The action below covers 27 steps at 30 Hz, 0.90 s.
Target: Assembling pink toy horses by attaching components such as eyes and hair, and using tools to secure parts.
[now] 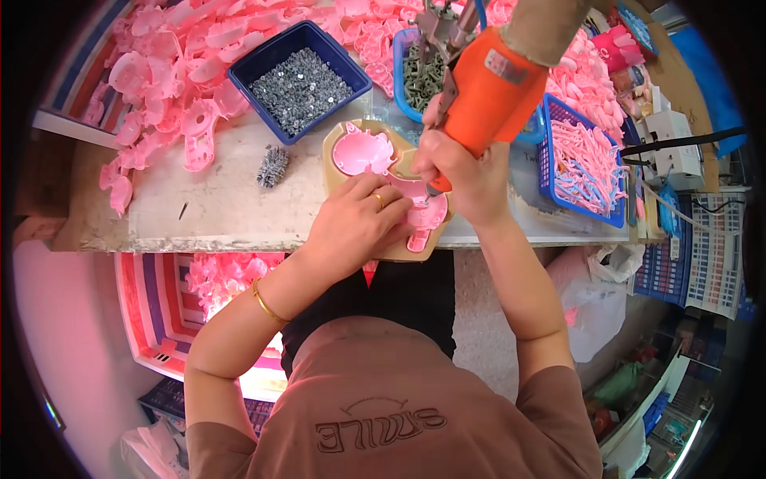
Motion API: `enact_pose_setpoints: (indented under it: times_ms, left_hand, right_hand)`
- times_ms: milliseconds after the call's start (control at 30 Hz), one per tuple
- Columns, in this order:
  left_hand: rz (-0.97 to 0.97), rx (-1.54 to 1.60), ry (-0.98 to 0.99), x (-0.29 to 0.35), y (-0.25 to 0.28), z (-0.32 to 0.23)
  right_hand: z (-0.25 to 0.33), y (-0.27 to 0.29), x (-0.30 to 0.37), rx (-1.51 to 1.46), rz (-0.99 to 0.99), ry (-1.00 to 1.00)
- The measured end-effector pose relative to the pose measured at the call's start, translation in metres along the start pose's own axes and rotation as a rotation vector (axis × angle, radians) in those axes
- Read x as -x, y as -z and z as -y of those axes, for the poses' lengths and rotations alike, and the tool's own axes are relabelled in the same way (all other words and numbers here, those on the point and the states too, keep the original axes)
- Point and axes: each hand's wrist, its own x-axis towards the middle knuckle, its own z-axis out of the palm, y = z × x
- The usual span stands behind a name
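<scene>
A tan moulded fixture sits at the table's front edge with a pink plastic shell nested in it. The shell has a rounded cup at its far left and a narrow tab near me. Over its left side bends my left hand, fingers curled down and holding it against the fixture; the fingertips are partly hidden. My right hand is wrapped round an orange power screwdriver, tilted so that its dark tip meets the shell just right of my left fingers.
Left of the fixture lie a screw-covered clump and a navy bin of small screws. Pink shells heap across the back. A light-blue basket holds dark green parts; a blue basket at right holds pink and blue strips.
</scene>
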Motion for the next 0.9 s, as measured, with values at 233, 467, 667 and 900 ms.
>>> enact_pose_setpoints:
  times_ms: [233, 467, 667, 900]
  left_hand:
    - [-0.078, -0.052, 0.032, 0.016, 0.011, -0.004]
    - [-0.052, -0.007, 0.094, 0.032, 0.011, -0.006]
    - [-0.033, -0.063, 0.110, 0.033, 0.008, -0.005]
    - [0.021, -0.126, 0.136, 0.037, 0.006, -0.007]
  right_hand:
    - [0.057, -0.020, -0.024, 0.328, 0.189, 0.278]
    - [0.140, -0.016, -0.057, 0.877, -0.444, 0.561]
    - [0.130, 0.003, -0.164, 0.413, -0.139, 0.566]
    - [0.125, -0.013, -0.136, 0.331, 0.109, 0.225]
